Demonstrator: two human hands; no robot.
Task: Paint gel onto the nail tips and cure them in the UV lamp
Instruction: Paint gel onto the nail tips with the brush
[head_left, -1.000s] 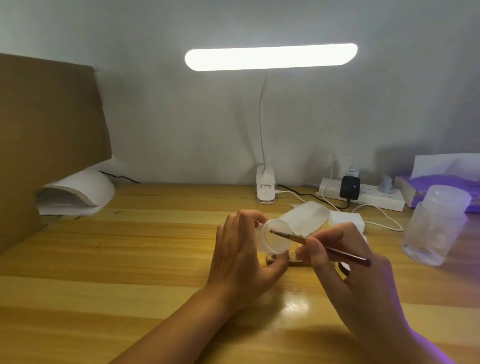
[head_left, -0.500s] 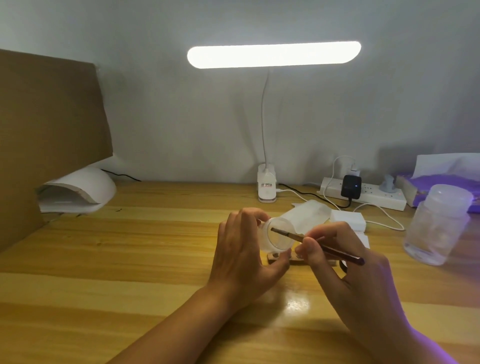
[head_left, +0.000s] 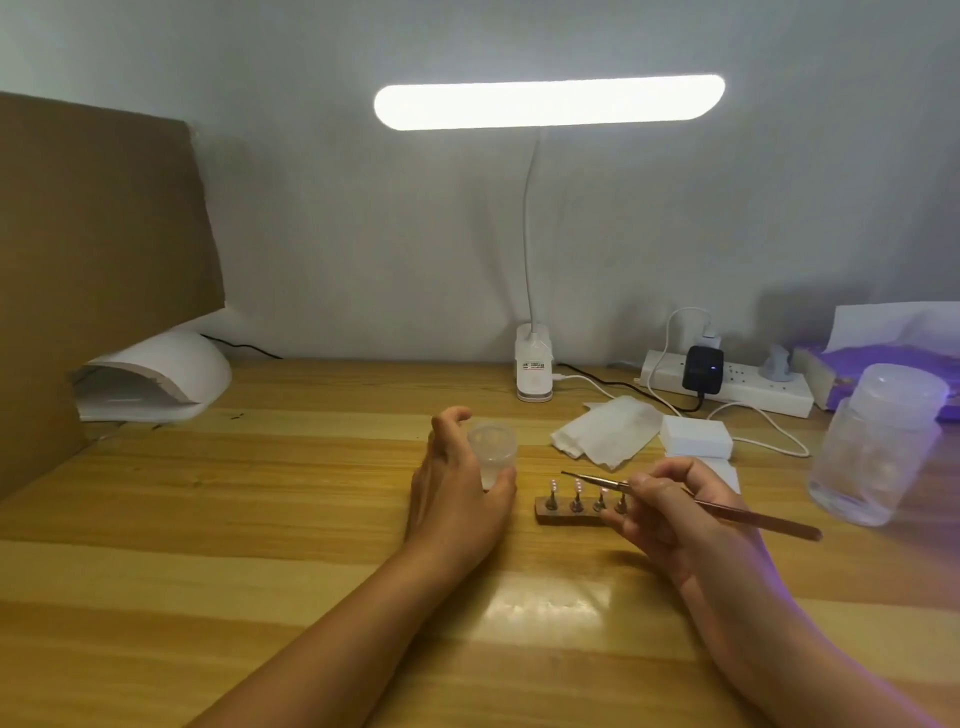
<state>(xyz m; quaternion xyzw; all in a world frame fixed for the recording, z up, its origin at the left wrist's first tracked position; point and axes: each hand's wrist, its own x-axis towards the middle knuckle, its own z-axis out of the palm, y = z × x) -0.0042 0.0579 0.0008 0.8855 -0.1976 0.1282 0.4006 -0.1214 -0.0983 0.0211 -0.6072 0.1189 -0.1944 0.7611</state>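
A small wooden holder (head_left: 566, 516) stands on the table with several pink nail tips (head_left: 577, 486) on little pegs. My right hand (head_left: 670, 514) pinches a thin brown brush (head_left: 727, 512), its tip hovering just above the nail tips. My left hand (head_left: 457, 493) grips a small translucent jar (head_left: 493, 449) standing upright on the table to the left of the holder. The white UV lamp (head_left: 156, 379) sits at the far left, its opening facing right.
A desk lamp (head_left: 535, 364) stands at the back centre. A folded tissue (head_left: 608, 436) and a white block (head_left: 696, 439) lie behind the holder. A power strip (head_left: 727, 387) with cables and a large clear jar (head_left: 878, 452) are on the right. A cardboard panel (head_left: 98, 260) borders the left.
My left hand has carried the small jar leftward and set it upright on the table. The brush has left the jar's mouth and now sits over the uncovered nail tips.
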